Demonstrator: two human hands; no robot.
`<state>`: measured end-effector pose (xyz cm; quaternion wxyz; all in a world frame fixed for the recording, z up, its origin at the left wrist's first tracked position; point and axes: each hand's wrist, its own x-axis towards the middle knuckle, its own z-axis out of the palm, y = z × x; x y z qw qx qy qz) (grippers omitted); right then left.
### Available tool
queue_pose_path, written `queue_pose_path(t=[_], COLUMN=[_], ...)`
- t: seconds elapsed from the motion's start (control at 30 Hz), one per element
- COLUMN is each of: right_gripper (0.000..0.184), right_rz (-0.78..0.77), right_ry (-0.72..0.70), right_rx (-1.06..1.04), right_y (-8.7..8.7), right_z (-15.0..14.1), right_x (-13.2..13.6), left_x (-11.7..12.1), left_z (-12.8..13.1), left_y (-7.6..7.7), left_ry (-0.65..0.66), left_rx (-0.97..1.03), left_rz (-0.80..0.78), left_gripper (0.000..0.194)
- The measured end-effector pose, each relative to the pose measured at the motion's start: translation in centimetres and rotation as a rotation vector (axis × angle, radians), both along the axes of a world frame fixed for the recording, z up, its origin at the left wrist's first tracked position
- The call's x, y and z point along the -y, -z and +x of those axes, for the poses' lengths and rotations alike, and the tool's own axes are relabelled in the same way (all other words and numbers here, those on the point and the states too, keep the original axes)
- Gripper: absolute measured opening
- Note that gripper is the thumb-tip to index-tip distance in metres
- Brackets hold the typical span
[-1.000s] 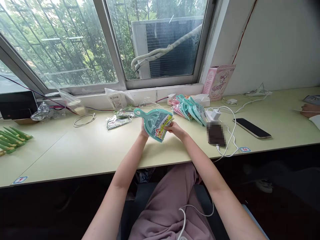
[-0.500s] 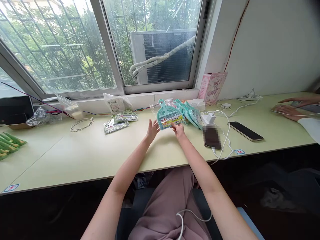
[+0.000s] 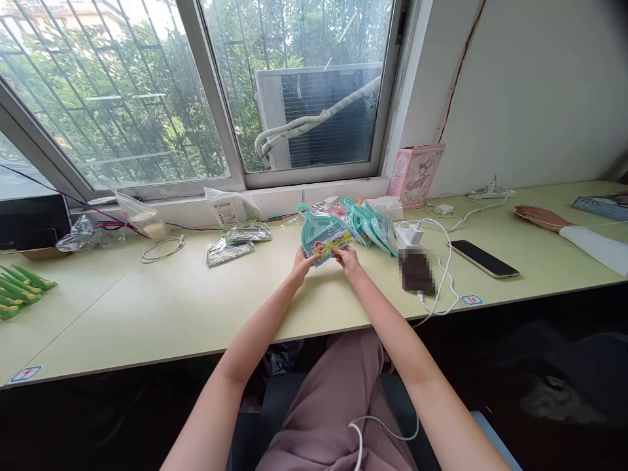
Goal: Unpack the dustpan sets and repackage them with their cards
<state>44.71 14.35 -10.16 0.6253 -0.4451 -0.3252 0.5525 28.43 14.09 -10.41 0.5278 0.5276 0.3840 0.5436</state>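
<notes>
- The teal dustpan (image 3: 318, 227) is near the middle of the frame, raised a little in front of the person, its looped handle pointing to the upper left and its wide edge toward the lower right
- The left hand (image 3: 301, 267) holds the lower left edge, fingers closed to a narrow grip with the thumb on the front; how the fingers sit behind the pan cannot be told
- The right hand (image 3: 349, 260) pinches the wide edge near its right end, thumb on the front by the yellow label (image 3: 333, 243); its other fingers are mostly hidden
- Just right of it, a pile of teal dustpans (image 3: 377, 227) leans together, with pink pieces behind, at the centre right
- Left of centre lie two flat wrapped packs, the nearer one (image 3: 228, 252) overlapping or touching the farther one (image 3: 249, 231)
- A dark phone (image 3: 485, 259) lies at the right, beyond a white charger (image 3: 410, 235) and its cables; another person's forearm, in a pale sleeve (image 3: 593, 245), rests on the table (image 3: 171, 307) at the right edge
- The dustpan looks like thin moulded plastic, so it likely handles light and fairly stiff, with a smooth, slightly slippery face
- The label looks flimsy and could crease under a hard pinch; the firm rim at both sides, or the base of the handle, seems the better hold
</notes>
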Motion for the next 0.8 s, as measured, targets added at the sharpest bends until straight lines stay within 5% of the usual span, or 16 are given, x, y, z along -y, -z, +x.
queue_pose_path(t=[0.27,0.53,0.8], right_gripper=[0.026,0.025,0.038], right_rz=[0.006,-0.04,-0.092], right_ry=[-0.011,0.129,0.188], right_rx=[-0.029,-0.194,-0.147], right_y=[0.1,0.2,0.3], right_z=[0.4,1.5,1.9], right_x=[-0.5,-1.0,-0.7], left_x=[0.4,0.3,0.9], left_z=[-0.1,0.5,1.2], left_y=[-0.8,0.2,0.2], left_ry=[0.012,0.088,0.154], left_rx=[-0.025,-0.087,-0.06], left_rz=[0.098,0.166,0.198], left_gripper=[0.07,0.075,0.081])
